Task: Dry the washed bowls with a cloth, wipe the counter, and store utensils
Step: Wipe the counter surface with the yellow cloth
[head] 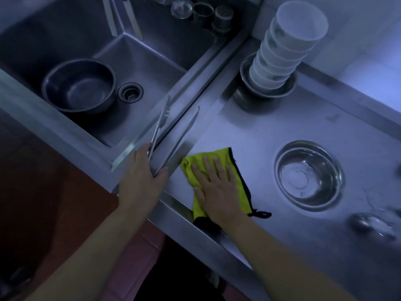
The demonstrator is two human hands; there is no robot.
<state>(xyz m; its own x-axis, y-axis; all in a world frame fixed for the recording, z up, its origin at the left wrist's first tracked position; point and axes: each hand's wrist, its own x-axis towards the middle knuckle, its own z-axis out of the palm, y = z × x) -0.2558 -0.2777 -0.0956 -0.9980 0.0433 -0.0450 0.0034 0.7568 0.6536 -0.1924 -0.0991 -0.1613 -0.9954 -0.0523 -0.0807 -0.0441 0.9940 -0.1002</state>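
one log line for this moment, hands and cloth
phase: wiping counter | right hand: flat on yellow cloth | left hand: holds tongs

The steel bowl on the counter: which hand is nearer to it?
Right. The right hand presses the yellow cloth just left of the steel bowl; the left hand is farther left, holding tongs.

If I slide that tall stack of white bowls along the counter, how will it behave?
The stack of white bowls is tall, narrow and appears to lean, so a push up high would probably tip it. It sits in a metal bowl on a seemingly wet steel counter, so it may slide easily.
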